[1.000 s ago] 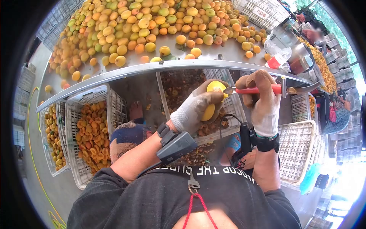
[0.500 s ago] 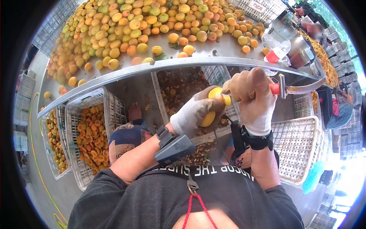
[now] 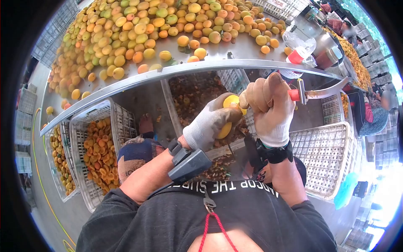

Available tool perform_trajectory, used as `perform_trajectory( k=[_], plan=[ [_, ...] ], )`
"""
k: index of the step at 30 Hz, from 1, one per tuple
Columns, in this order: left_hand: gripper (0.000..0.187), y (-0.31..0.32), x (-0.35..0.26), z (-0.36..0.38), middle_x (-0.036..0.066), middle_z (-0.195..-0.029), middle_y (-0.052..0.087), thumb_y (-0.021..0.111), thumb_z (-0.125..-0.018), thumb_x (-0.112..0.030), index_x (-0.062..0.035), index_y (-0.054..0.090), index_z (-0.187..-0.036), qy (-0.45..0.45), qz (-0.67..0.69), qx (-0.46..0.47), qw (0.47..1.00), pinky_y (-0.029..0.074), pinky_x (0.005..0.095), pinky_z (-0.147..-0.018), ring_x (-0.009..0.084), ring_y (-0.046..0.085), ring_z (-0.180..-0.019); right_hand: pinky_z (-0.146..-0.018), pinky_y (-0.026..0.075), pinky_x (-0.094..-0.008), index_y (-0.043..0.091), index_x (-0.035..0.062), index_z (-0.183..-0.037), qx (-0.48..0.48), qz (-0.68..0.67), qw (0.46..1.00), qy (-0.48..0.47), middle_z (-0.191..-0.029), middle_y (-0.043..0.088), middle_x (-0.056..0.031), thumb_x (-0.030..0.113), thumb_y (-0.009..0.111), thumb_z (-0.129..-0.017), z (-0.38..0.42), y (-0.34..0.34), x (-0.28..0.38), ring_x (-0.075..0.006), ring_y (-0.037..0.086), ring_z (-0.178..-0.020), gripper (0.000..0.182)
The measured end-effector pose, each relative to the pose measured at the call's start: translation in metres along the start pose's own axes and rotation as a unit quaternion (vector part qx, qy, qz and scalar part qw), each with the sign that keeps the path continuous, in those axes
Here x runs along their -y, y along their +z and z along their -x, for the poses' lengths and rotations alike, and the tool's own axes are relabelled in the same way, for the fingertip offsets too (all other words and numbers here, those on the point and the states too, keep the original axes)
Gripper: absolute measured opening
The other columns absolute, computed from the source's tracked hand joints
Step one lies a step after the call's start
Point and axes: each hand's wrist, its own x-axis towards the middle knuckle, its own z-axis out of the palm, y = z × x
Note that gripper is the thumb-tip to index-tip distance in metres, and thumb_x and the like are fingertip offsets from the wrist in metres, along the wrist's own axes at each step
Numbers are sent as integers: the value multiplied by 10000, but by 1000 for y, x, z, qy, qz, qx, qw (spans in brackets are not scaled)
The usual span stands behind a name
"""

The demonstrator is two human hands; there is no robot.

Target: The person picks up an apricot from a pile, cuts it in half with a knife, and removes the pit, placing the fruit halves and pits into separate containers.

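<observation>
My left hand [image 3: 210,119], in a white and brown work glove, is closed around a yellow apricot [image 3: 230,101]. Below its fingers shows a second yellow piece of fruit [image 3: 224,130], pressed against the palm. My right hand [image 3: 268,105], gloved the same way, grips the red handle of a curved knife [image 3: 325,91], whose blade points out to the right. The right fingertips touch the side of the apricot, and both hands meet above a crate of scraps [image 3: 197,98]. What the right thumb and forefinger pinch is hidden.
Heaped apricots [image 3: 138,29] cover the metal table [image 3: 201,64]. Halved fruit fills a white crate [image 3: 91,201] at left. Another white crate [image 3: 323,159] stands at right, near a metal pot [image 3: 327,52] and a red-labelled bottle [image 3: 297,56]. Other people sit at far right.
Both hands have shifted slightly left in view, along with the table and crates. My right fingers have closed in against the apricot. The knife stays in the right hand.
</observation>
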Motion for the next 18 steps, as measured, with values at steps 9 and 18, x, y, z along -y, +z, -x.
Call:
perform_trajectory(
  k=[9,18],
  plan=[
    [352,3,3,0,18,-869,583,643,-837,-155,-56,566,-1166,-18,1,6,1000,454,231,-589,90,561,-696,-461,187,-289,261,171,-549,-51,-219,968,115,-500,216,56,369,508,-998,-1,-19,-7,-91,188,-455,549],
    [327,-3,7,0,11,-886,595,660,-842,-133,-36,574,-1142,-62,65,33,995,484,230,-625,82,577,-734,-482,206,-291,273,170,-557,-52,-313,939,130,-513,220,50,328,505,-995,4,-31,-16,-97,208,-466,521]
  ],
)
